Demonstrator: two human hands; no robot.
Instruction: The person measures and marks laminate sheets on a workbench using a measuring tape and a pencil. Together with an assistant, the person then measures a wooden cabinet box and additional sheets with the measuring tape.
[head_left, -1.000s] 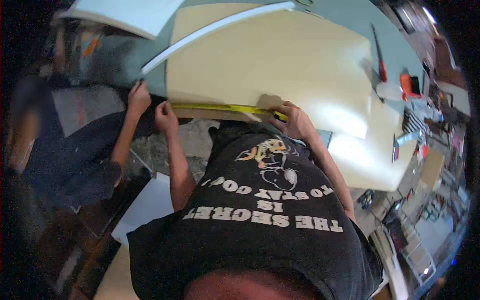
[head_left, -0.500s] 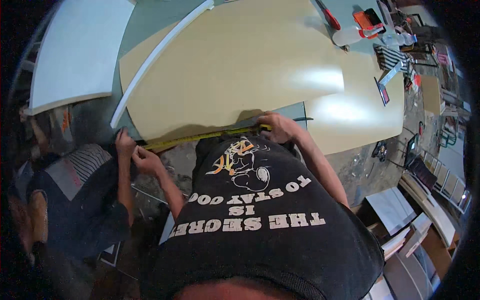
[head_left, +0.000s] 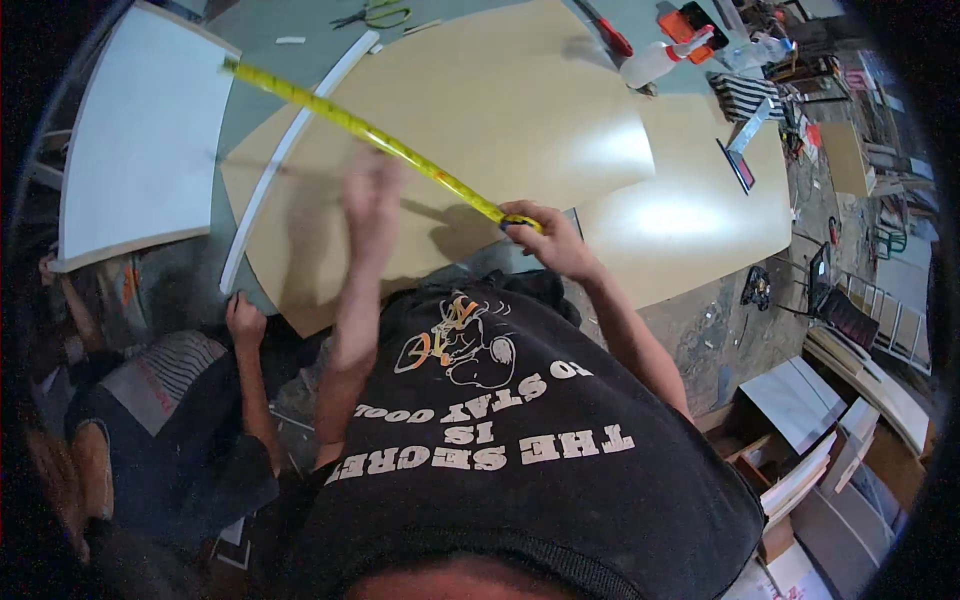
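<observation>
My right hand (head_left: pixel 556 242) is closed around the case of a tape measure (head_left: pixel 518 222) near the front edge of the table. Its yellow blade (head_left: pixel 365 130) sticks out stiffly, slanting up and to the left above a large beige sheet (head_left: pixel 470 110). My left hand (head_left: pixel 374 195) is raised below the blade and smeared by motion. Its fingers cannot be made out, and no contact with the blade is plain. The blade's far end hangs over the gap beside a white panel (head_left: pixel 150 130). Beneath the blade a curved white strip (head_left: pixel 285 150) crosses the sheet's left side.
A co-worker's hand (head_left: pixel 245 322) rests at the table edge on my left. Scissors (head_left: pixel 385 14), a red-handled tool (head_left: pixel 615 38), a spray bottle (head_left: pixel 650 64) and a metal square (head_left: pixel 740 160) lie toward the far side. Stacked boards (head_left: pixel 795 400) stand at the lower right.
The tape blade has swung from along the sheet's front edge up over the sheet. My left hand has moved up and right, away from the co-worker's hand. My right hand still holds the case.
</observation>
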